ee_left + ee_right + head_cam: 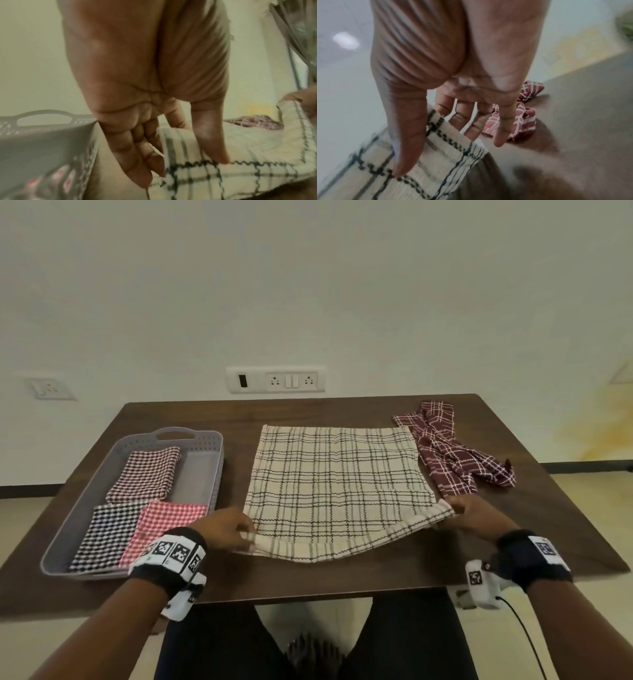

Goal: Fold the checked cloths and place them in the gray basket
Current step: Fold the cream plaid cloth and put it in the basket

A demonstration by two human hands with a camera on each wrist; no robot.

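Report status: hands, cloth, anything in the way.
Left hand and right hand each pinch a near corner of the cream checked cloth, lifted slightly. Three folded cloths in gray basket. Maroon cloth waits right; nothing in the way.

Head view was evenly lit, soft, w/ wide-angle bending at edges. Both wrist views were blurry, esp. backgrounds; the right wrist one had a glare spot top left.

No words, numbers or brand names can be read; the wristbands [173, 553], lower in the frame, carry only black-and-white square code markers.
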